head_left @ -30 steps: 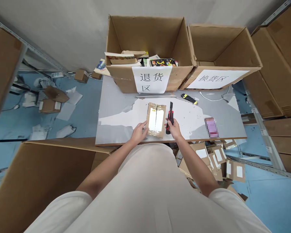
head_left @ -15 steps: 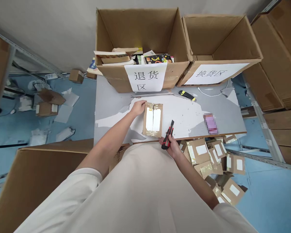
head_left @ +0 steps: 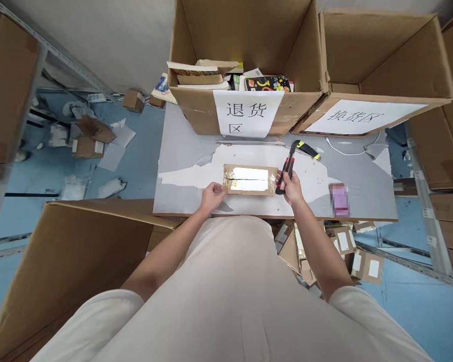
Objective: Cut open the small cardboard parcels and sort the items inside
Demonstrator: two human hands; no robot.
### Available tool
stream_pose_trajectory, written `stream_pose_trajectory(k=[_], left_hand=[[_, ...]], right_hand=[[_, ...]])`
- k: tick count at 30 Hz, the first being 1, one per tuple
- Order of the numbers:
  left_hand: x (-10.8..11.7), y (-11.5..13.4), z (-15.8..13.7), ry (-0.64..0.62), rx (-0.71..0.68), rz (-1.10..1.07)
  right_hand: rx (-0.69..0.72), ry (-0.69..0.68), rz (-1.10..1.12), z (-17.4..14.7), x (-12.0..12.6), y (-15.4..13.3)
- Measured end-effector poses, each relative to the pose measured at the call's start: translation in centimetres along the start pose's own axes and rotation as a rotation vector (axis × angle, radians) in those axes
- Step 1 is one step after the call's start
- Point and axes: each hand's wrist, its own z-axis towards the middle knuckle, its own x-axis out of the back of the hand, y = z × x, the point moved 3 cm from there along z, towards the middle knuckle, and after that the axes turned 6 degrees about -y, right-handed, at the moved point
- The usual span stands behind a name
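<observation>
A small cardboard box point(head_left: 251, 187) lies lengthwise across the worktable in front of me, with a white label and shiny tape at its ends. A dark slit runs along the middle of its top. My left hand point(head_left: 211, 197) has its fingers closed at the box's left end. In my right hand point(head_left: 293, 187) is a red and black utility knife point(head_left: 286, 173), its tip pointing away from me; the fingers of this hand are also by the box's right end. A second, yellow and black utility knife point(head_left: 308, 150) lies just beyond.
At the table's back stand a large carton point(head_left: 192, 113) holding books and another open carton point(head_left: 392, 95), both with paper signs. A pink, blurred item point(head_left: 338, 199) lies at right. A big open carton point(head_left: 98, 251) is at lower left; several small boxes point(head_left: 342, 239) are heaped below right.
The box has been turned from upright to crosswise. My left hand has moved down to its left end, and my right hand with the knife has come up to its right end.
</observation>
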Motion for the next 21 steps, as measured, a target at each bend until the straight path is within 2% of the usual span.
stream_pose_trajectory(k=[3, 6, 8, 10, 12, 16, 21], left_hand=[[0.5, 2.4, 0.6, 0.052, -0.208, 0.213], [0.3, 5.6, 2.3, -0.124, -0.477, 0.477], [-0.5, 7.1, 3.3, -0.269, -0.582, 0.636], [-1.5, 7.8, 4.0, -0.346, -0.604, 0.735], [-2.3, 8.0, 4.2, -0.351, -0.577, 0.761], [-3.2, 7.6, 3.4, -0.274, -0.516, 0.735], [-3.3, 7.4, 2.8, -0.213, -0.501, 0.680]], right_hand=[[0.007, -0.019, -0.396, -1.5, 1.5, -1.8], [-0.040, -0.070, -0.834, -4.9, 2.9, -3.1], [-0.065, -0.124, -1.074, -6.9, 3.0, -3.5], [-0.055, -0.156, -1.256, -8.2, 2.4, -3.6], [-0.060, -0.178, -1.369, -8.8, 1.4, -3.5], [-0.133, -0.204, -1.532, -9.1, -0.3, -2.9], [-0.156, -0.159, -1.695, -9.3, -1.8, -2.6]])
